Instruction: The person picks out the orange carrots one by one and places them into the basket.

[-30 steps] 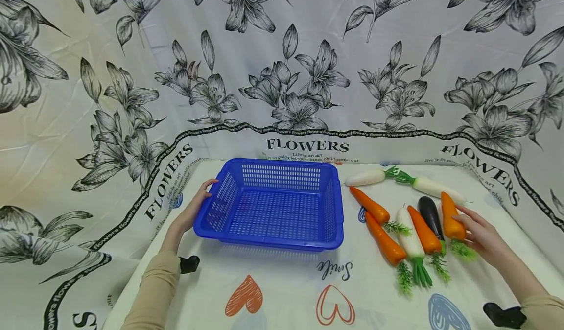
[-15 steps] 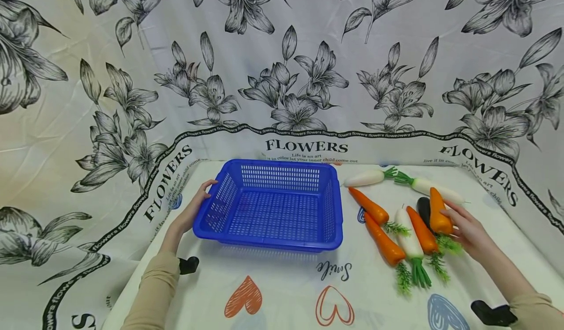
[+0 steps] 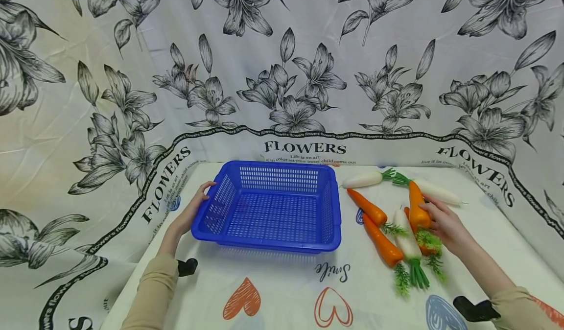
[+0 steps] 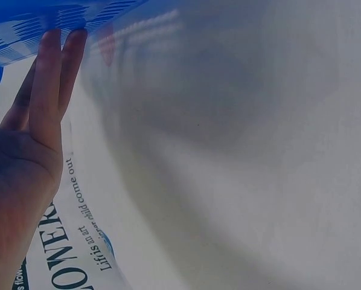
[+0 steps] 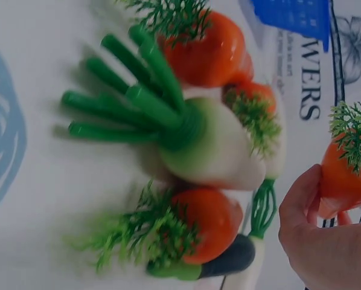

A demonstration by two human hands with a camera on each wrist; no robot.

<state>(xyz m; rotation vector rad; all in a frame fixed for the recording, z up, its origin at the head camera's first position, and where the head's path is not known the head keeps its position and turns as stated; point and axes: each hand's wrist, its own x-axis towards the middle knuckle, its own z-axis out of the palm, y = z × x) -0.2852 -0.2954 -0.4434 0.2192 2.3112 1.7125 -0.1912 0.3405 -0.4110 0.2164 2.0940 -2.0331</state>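
In the head view, my right hand (image 3: 445,222) pinches an orange carrot (image 3: 417,207) with a green leafy top, above the vegetables on the right. The right wrist view shows this carrot (image 5: 343,175) at its right edge, fingers and thumb about its side. Below it lie another carrot (image 5: 206,223), a white radish (image 5: 220,142) with green stalks, and a dark eggplant (image 5: 232,257). The held carrot and the hand hide the eggplant in the head view. My left hand (image 3: 196,205) touches the left rim of a blue plastic basket (image 3: 273,246), its fingers (image 4: 46,84) straight against the basket.
Two more carrots (image 3: 381,242) lie between the basket and the near radish (image 3: 407,239). Behind them, two white radishes (image 3: 363,179) lie near the back of the table. A flower-printed cloth (image 3: 299,100) hangs behind and to the sides.
My right hand has moved left with the carrot, from the right end of the vegetables to over the carrot and radish there. The left hand and the basket have stayed in place.
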